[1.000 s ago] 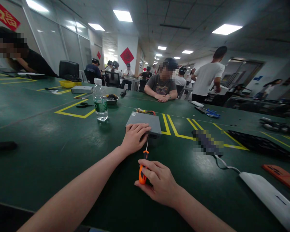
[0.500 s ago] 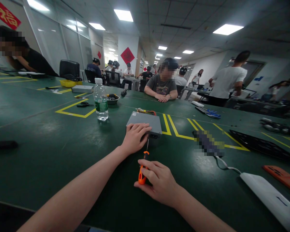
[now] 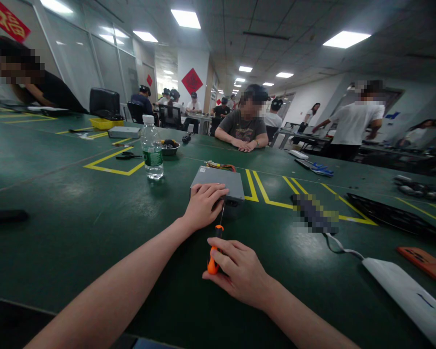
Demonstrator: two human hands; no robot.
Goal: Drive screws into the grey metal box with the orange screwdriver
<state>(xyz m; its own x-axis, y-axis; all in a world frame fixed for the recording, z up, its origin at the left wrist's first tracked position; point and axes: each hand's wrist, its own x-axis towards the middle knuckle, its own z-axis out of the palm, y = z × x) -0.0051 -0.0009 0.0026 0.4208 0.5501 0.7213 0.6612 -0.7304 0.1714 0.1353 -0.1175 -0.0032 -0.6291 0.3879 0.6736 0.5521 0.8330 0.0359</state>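
While the near edge of the green table point(image 3: 22, 305) is cutting across the lower left, the right hand point(image 3: 244, 271) is pinching an orange-and-black screwdriver point(image 3: 213, 264) between thumb and fingers. Its shaft is running up to the near face of a grey metal box point(image 3: 225, 182); whether the tip is touching, one cannot tell. The left hand point(image 3: 204, 203) is lying across the box's near left part, fingers stretched; whether it is gripping or only pressing cannot be told. A broad stretch of tabletop is separating the right hand from a white device point(image 3: 403, 293). Toward its far left corner, the box is bearing a white sticker point(image 3: 202, 169) too small to read, and its right edge is sitting just beside yellow tape point(image 3: 252, 186). Coloured wires point(image 3: 223, 167) are showing behind its far edge. To its left, well apart, a bottle point(image 3: 150, 138) is standing upright, wearing a green label with unreadable lettering. Across the table a person point(image 3: 247, 123) is sitting with hands together. Beyond, a red sign point(image 3: 7, 20) is displaying a gold "福".
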